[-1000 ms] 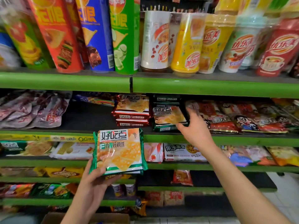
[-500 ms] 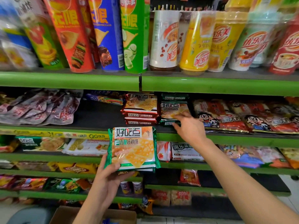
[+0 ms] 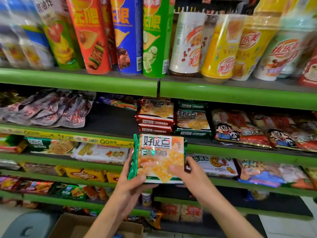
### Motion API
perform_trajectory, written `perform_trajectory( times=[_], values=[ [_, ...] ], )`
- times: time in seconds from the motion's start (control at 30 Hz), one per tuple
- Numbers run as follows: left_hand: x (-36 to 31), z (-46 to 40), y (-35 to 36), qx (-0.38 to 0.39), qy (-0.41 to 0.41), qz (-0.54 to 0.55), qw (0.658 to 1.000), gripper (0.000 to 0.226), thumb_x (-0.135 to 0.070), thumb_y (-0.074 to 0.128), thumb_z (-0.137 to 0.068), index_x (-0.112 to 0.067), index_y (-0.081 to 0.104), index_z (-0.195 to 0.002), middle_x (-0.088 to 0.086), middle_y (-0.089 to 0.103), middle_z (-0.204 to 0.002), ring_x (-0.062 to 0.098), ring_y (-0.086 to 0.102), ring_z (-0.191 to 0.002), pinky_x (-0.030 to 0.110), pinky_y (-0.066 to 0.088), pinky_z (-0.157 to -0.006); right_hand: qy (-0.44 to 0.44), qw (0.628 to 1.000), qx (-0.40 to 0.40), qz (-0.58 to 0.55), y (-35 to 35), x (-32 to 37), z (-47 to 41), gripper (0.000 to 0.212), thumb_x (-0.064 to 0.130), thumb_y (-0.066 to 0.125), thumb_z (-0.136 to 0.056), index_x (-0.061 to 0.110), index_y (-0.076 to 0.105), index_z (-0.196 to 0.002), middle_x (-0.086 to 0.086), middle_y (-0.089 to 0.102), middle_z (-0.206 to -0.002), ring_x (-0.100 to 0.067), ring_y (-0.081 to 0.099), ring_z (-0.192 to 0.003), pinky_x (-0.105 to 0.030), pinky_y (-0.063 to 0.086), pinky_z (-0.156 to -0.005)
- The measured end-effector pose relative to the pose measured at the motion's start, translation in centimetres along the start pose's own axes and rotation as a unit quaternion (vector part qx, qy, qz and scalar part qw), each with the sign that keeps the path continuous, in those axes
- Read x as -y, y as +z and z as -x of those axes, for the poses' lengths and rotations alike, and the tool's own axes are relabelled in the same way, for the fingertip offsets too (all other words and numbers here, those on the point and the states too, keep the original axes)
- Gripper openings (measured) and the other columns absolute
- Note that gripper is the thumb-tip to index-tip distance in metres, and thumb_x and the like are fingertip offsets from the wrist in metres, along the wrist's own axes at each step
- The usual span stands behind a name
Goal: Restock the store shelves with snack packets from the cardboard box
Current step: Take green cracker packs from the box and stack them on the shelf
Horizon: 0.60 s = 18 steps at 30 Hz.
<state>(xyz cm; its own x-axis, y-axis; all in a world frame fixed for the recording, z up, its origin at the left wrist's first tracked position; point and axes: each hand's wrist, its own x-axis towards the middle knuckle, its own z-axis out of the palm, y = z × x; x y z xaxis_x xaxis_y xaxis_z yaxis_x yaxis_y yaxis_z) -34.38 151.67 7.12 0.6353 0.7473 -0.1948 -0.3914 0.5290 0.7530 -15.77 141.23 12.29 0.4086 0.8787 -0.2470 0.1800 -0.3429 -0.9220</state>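
Both hands grip one green-edged, orange plastic cracker packet (image 3: 160, 158) upright before the green metal shelves (image 3: 240, 96), the left hand (image 3: 132, 184) curled around its lower left corner, the right hand (image 3: 190, 174) pinching its lower right edge, forearms reaching up over an open brown cardboard box (image 3: 73, 225).

A bare stretch of dark shelf (image 3: 109, 120) lies open between the grey pouches (image 3: 49, 110) on the left and the red packet stack (image 3: 155, 115) on the right. Above it the green shelf edge (image 3: 77, 79) limits headroom. The green packet stack (image 3: 193, 121) and cartoon packets (image 3: 240, 127) fill the shelf's right part.
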Motion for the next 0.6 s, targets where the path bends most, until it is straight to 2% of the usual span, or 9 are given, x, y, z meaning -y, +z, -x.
perform_trajectory(
  times=[0.07,0.13,0.2,0.27,0.33,0.4,0.47,0.53,0.6],
  values=[
    [0.0,0.1,0.1,0.019,-0.021,0.017,0.999,0.101,-0.011,0.085,-0.059,-0.033,0.042,-0.148,0.015,0.067,-0.130,0.041,0.066,-0.115,0.048,0.061,-0.077,0.004,0.999,-0.004,-0.033,0.3,-0.5,0.1,0.122,0.087,0.073,-0.050,0.033,0.033,-0.152,0.011,0.048,-0.150,-0.016,0.044,-0.139,-0.050,0.036,-0.115],
    [-0.6,0.2,0.1,0.038,-0.043,0.031,0.998,0.078,-0.027,0.080,-0.068,-0.025,0.056,-0.141,0.017,0.065,-0.133,0.041,0.064,-0.118,0.053,0.059,-0.081,0.008,0.997,-0.004,-0.073,-0.1,-0.8,0.2,0.123,0.082,0.081,-0.045,0.033,0.037,-0.149,0.009,0.053,-0.146,-0.018,0.047,-0.138,-0.051,0.036,-0.115],
    [-1.3,0.0,0.2,0.047,-0.072,-0.008,0.996,0.060,-0.043,0.075,-0.072,-0.021,0.070,-0.127,0.016,0.065,-0.133,0.038,0.064,-0.119,0.051,0.058,-0.087,0.018,0.994,-0.002,-0.104,-0.5,-0.9,0.3,0.114,0.074,0.087,-0.046,0.028,0.046,-0.142,0.007,0.062,-0.138,-0.021,0.053,-0.132,-0.052,0.038,-0.113],
    [-1.6,-0.6,0.1,0.035,-0.079,-0.062,0.994,0.067,-0.047,0.082,-0.065,-0.015,0.072,-0.123,0.018,0.067,-0.131,0.036,0.065,-0.119,0.047,0.057,-0.092,0.027,0.993,0.008,-0.118,-0.8,-0.9,0.4,0.098,0.064,0.090,-0.052,0.017,0.053,-0.131,0.001,0.068,-0.129,-0.023,0.060,-0.124,-0.052,0.040,-0.111],
    [-1.8,-1.1,0.0,0.023,-0.070,-0.103,0.992,0.079,-0.046,0.092,-0.056,-0.011,0.070,-0.123,0.019,0.068,-0.128,0.037,0.065,-0.118,0.047,0.055,-0.094,0.019,0.989,0.024,-0.145,-1.0,-1.0,0.5,0.072,0.047,0.089,-0.064,0.010,0.058,-0.117,-0.003,0.074,-0.115,-0.023,0.068,-0.111,-0.050,0.042,-0.109],
    [-2.0,-1.5,-0.1,-0.005,-0.060,-0.137,0.989,0.086,-0.048,0.097,-0.046,-0.013,0.071,-0.120,0.016,0.071,-0.124,0.038,0.065,-0.117,0.048,0.053,-0.089,0.014,0.983,0.026,-0.182,-1.2,-1.0,0.7,0.058,0.034,0.084,-0.068,0.006,0.060,-0.112,-0.007,0.075,-0.110,-0.025,0.071,-0.105,-0.046,0.046,-0.105],
    [-2.0,-1.6,-0.2,-0.028,-0.049,-0.161,0.985,0.082,-0.051,0.098,-0.041,-0.021,0.074,-0.113,0.011,0.074,-0.118,0.036,0.066,-0.114,0.045,0.056,-0.077,0.019,0.974,0.021,-0.224,-1.5,-0.9,0.7,0.050,0.025,0.081,-0.068,0.003,0.059,-0.107,-0.011,0.075,-0.108,-0.028,0.072,-0.101,-0.043,0.052,-0.096],
    [-2.0,-1.5,-0.1,-0.030,-0.039,-0.153,0.987,0.078,-0.049,0.096,-0.049,-0.020,0.071,-0.117,0.011,0.074,-0.117,0.032,0.071,-0.108,0.038,0.060,-0.067,0.025,0.966,0.010,-0.256,-1.7,-1.0,0.7,0.043,0.023,0.079,-0.069,0.004,0.054,-0.100,-0.010,0.076,-0.103,-0.027,0.073,-0.095,-0.043,0.054,-0.089],
    [-2.1,-1.5,-0.1,-0.031,-0.033,-0.132,0.990,0.071,-0.040,0.091,-0.060,-0.015,0.068,-0.122,0.015,0.073,-0.119,0.033,0.072,-0.106,0.038,0.061,-0.068,0.022,0.961,-0.004,-0.274,-2.2,-1.2,0.6,0.040,0.023,0.076,-0.069,0.008,0.050,-0.095,-0.006,0.076,-0.096,-0.025,0.073,-0.088,-0.042,0.054,-0.084]
  ],
)
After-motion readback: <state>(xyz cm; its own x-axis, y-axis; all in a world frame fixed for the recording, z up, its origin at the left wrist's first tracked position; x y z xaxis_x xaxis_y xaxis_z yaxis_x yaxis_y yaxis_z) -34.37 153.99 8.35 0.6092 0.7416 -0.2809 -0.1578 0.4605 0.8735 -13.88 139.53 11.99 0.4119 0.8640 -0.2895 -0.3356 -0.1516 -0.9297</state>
